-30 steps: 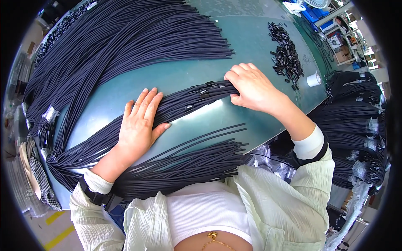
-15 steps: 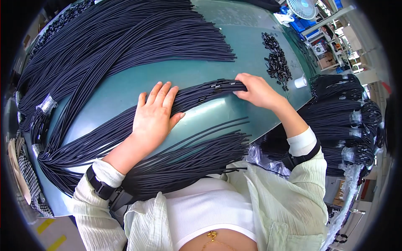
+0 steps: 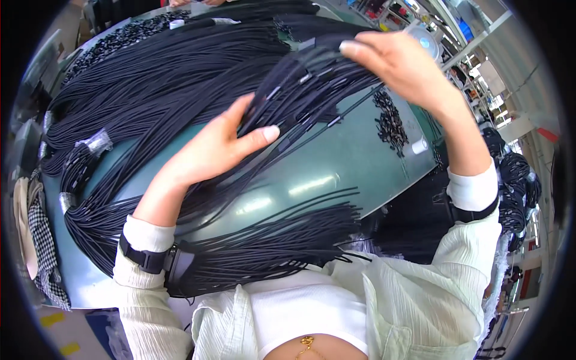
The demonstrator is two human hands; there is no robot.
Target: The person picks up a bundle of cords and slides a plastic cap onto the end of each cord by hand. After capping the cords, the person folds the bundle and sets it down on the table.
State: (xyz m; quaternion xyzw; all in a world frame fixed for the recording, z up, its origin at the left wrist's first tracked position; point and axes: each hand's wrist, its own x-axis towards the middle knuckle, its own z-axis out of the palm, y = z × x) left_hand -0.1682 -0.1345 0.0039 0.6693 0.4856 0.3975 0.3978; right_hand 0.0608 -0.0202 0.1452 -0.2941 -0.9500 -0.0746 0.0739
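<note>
A bundle of thin black cables (image 3: 300, 99), with small shiny black sleeves along it, is lifted off the table and arches between my hands. My left hand (image 3: 225, 141) is closed round its middle, thumb on the near side, some fingers hidden behind the cables. At the upper right, my right hand (image 3: 408, 69) grips the bundle near its end, slightly blurred. A few strands hang loose below. Leftward the cables run to a gathered point by a clear plastic wrap (image 3: 67, 203). Another group of loose cable ends (image 3: 288, 240) lies close to my body.
More black cables (image 3: 162, 72) cover the far side of the green table (image 3: 270, 186). Small black pieces (image 3: 390, 123) lie in a pile beside a white roll (image 3: 419, 146). A checkered cloth (image 3: 43, 246) hangs at the left edge. Another person's hands (image 3: 180, 3) show at the far edge.
Both hands have moved up and away from me, raising the bundle off the table. My left hand, earlier lying flat on the cables, now closes round them.
</note>
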